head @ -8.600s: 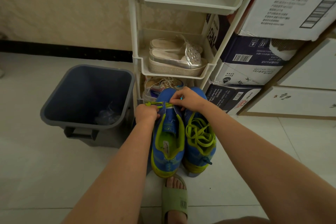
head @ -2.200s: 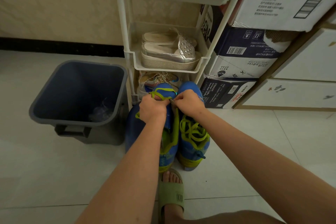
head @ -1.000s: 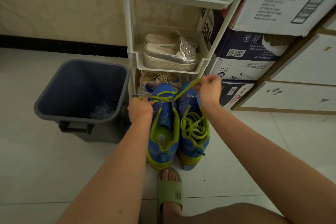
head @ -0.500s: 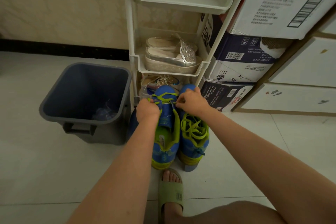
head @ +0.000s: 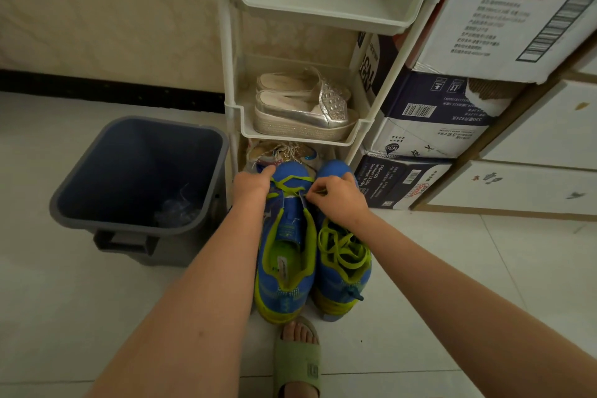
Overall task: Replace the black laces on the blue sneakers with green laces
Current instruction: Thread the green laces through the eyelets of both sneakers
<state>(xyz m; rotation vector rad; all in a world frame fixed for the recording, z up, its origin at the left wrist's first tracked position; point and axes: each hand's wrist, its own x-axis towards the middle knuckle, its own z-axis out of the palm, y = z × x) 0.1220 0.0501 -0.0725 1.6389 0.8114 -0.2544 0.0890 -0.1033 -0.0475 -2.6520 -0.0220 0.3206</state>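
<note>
On the floor [head: 97, 317] near the white rack [head: 355, 134], the left sneaker [head: 286, 268] is clasped at its far side by the left hand [head: 250, 186]; its green lace [head: 290, 181] is pinched by the right hand [head: 339, 197].

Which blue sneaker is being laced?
The sneaker nearer the bin: the left hand rests on its toe, the right hand pinches its lace. The other sneaker has loose lace.

Blue sneakers [head: 284, 297]: matt knitted cloth, with woven green laces [head: 342, 250]. Left, bin [head: 129, 165] of matt grey plastic; far, rack [head: 323, 14] of smooth white plastic bearing glossy silver shoes [head: 300, 115] on rough braided soles. Floor tiles [head: 80, 317] smooth, glossy; right, boxes [head: 433, 136] of cardboard.
</note>
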